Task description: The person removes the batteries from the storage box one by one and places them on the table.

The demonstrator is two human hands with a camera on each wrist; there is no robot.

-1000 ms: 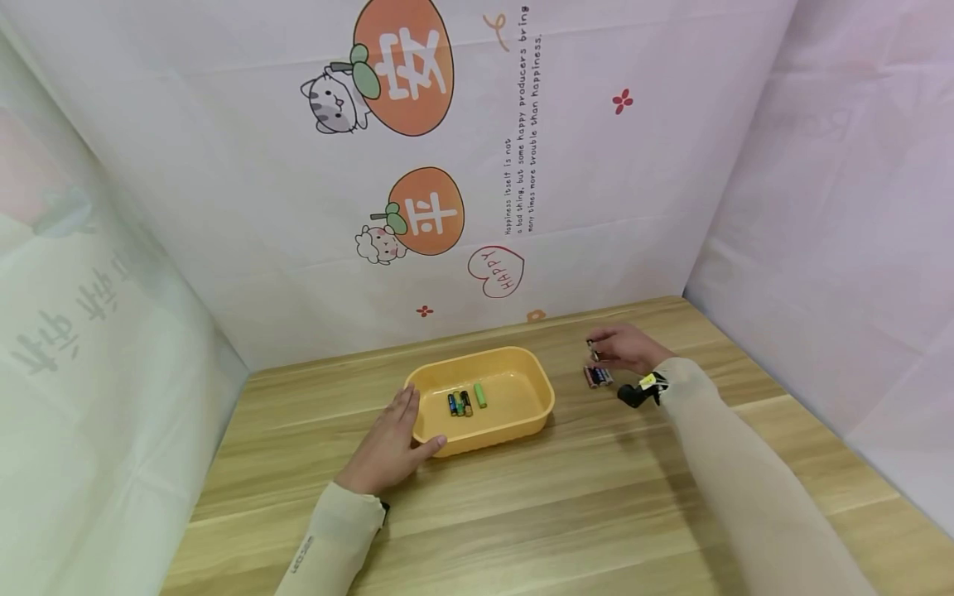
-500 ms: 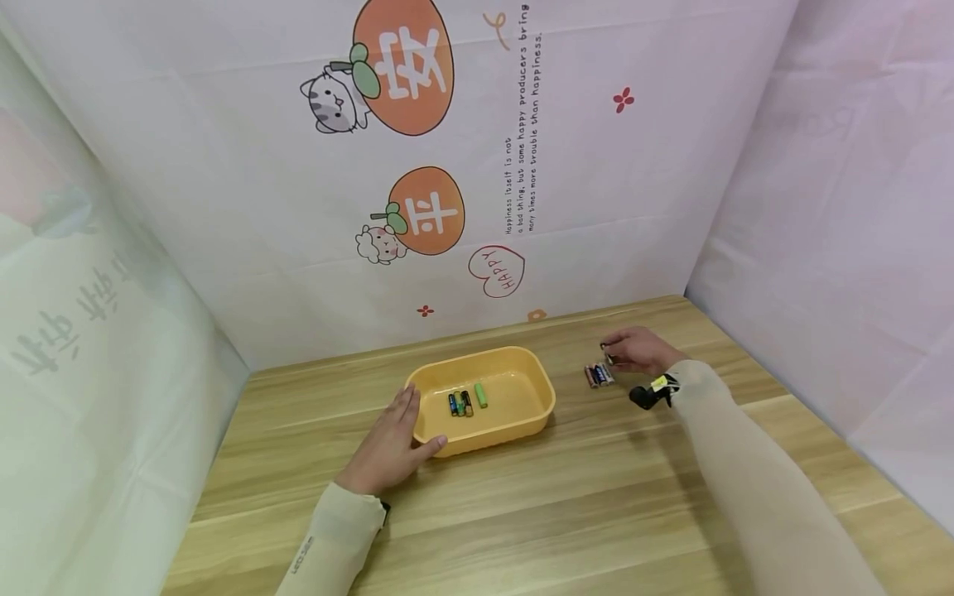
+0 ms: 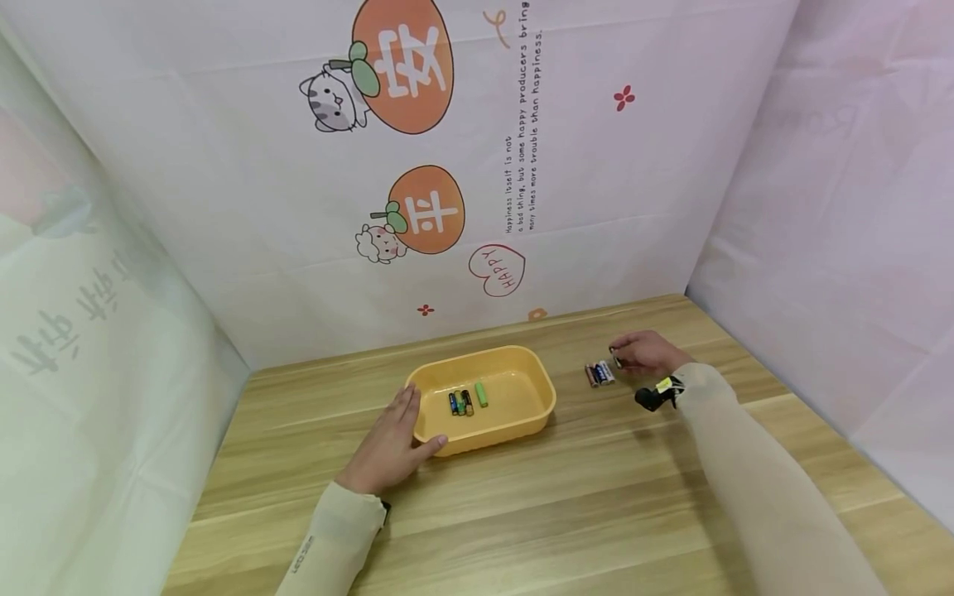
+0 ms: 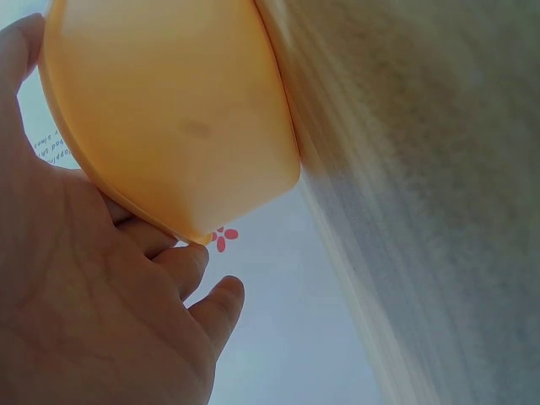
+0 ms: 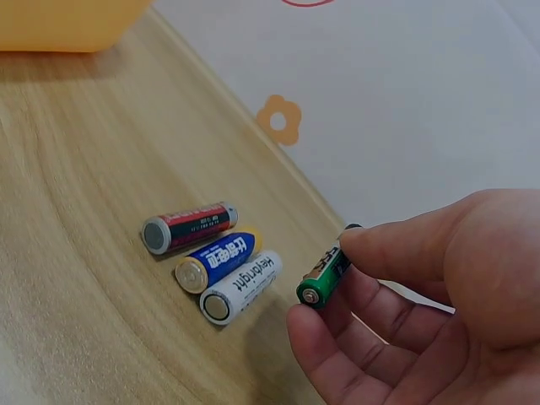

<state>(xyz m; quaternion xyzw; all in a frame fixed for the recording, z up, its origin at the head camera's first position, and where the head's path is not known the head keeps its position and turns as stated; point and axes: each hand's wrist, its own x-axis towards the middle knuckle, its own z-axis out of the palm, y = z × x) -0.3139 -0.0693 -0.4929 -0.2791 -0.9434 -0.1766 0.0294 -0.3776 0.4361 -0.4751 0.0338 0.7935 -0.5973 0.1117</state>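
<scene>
Our left hand (image 3: 383, 439) lies spread at the eight o'clock rim of the yellow tray (image 3: 492, 436). Four batteries (image 3: 467, 403) lie inside. At three o'clock, three batteries (image 5: 218, 260) sit side by side on the table (image 3: 566, 513); just beyond, our right hand (image 3: 650, 352) pinches a green-ended battery (image 5: 326, 270), which we judge isn't yet placed.

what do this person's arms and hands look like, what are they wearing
The left hand and right hand are ungloved. The left sleeve and right sleeve are long and pale cream; dark lettering marks the left one. A black device with a yellow tag sits at the right wrist.
</scene>
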